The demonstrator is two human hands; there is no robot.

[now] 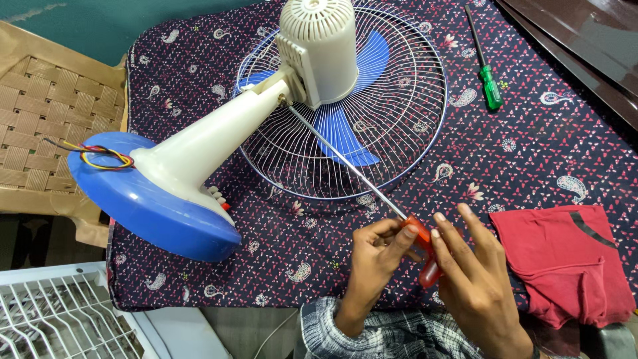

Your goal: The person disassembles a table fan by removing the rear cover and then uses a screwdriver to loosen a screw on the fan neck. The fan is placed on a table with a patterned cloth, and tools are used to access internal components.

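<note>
A table fan lies face down on a patterned dark cloth [571,139]: white motor housing [319,46], wire grille [405,126] with blue blades [339,133], cream neck [206,139] and blue base [146,206]. A long screwdriver with a metal shaft [345,163] and a red-orange handle [425,256] reaches from my hands to a point where the neck meets the motor housing. My left hand [375,256] and my right hand [472,276] both grip the handle.
A green-handled screwdriver [490,83] lies at the upper right of the cloth. A folded red cloth [571,252] sits at the right. Coloured wires [100,156] stick out of the fan base. A woven tan chair [40,113] stands left, a white grid panel [60,312] lower left.
</note>
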